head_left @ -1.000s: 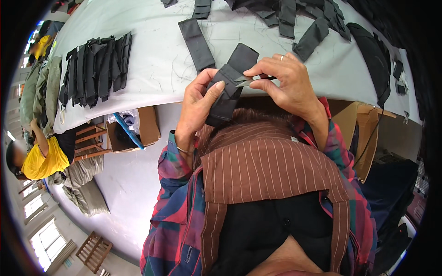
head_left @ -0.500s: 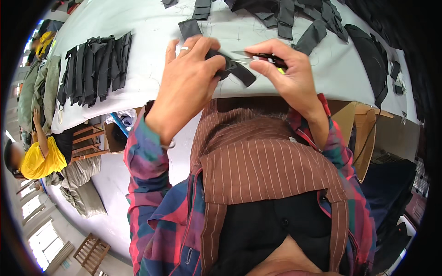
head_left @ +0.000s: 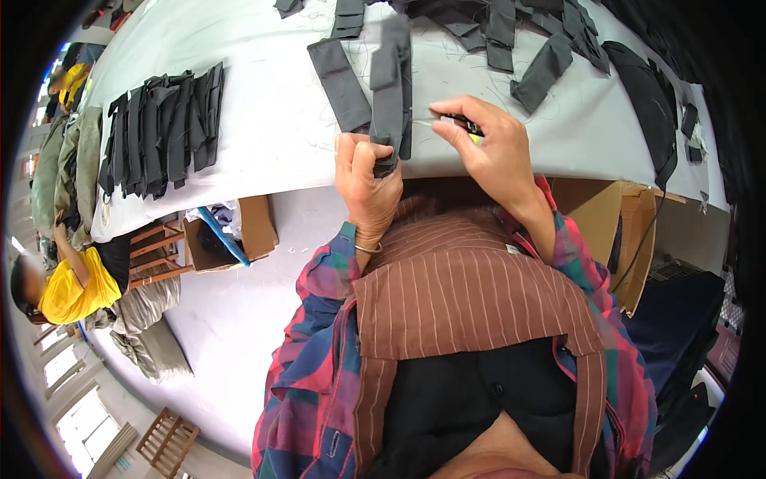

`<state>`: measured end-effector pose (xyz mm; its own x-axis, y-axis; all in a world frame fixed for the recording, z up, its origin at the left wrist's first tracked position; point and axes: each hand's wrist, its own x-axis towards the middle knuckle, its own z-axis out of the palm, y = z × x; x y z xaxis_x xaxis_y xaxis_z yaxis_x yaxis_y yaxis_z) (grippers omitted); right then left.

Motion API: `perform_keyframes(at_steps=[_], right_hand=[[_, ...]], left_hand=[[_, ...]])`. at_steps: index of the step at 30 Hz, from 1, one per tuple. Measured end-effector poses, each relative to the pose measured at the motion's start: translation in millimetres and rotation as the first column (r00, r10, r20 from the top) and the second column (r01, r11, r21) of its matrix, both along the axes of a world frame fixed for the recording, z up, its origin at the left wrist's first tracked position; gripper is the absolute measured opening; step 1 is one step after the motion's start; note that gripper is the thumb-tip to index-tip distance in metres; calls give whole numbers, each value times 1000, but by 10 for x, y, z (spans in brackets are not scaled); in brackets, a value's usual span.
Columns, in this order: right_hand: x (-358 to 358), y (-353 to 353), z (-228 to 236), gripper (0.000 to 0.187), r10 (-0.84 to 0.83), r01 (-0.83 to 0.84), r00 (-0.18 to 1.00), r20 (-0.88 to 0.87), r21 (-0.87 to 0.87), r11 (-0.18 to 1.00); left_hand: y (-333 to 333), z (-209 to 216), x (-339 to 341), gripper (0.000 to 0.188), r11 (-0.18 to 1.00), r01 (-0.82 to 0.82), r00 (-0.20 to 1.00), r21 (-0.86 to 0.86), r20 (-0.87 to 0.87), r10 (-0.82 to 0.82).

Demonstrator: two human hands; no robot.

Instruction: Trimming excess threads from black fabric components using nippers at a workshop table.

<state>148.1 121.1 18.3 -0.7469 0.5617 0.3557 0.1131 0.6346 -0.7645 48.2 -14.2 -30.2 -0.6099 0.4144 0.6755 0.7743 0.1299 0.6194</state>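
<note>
stacked dark strips (head_left: 159, 132), cardboard box (head_left: 231, 231), wooden stool (head_left: 152, 251)

Bare white table (head_left: 263, 120) between dark strip pile (head_left: 159, 132) and left hand (head_left: 369, 172), cut pieces (head_left: 519, 32) crowding beyond

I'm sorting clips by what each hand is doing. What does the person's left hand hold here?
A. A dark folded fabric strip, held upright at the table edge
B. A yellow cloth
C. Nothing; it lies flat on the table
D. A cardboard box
A: the left hand grips the lower end of a dark fabric strip standing up over the white table, while the right hand pinches a small tool beside it.
</note>
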Motion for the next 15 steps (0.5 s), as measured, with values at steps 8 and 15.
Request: perform_keyframes(at_steps=[8,15], right_hand=[[7,-103,-21,15,52,-64,997,54,249,966],[25,-98,27,12,8,-27,998,67,286,958]], left_hand=[[30,-36,13,33,1000,-10,1000,14,28,9],[15,-55,13,35,999,-44,998,7,34,44]])
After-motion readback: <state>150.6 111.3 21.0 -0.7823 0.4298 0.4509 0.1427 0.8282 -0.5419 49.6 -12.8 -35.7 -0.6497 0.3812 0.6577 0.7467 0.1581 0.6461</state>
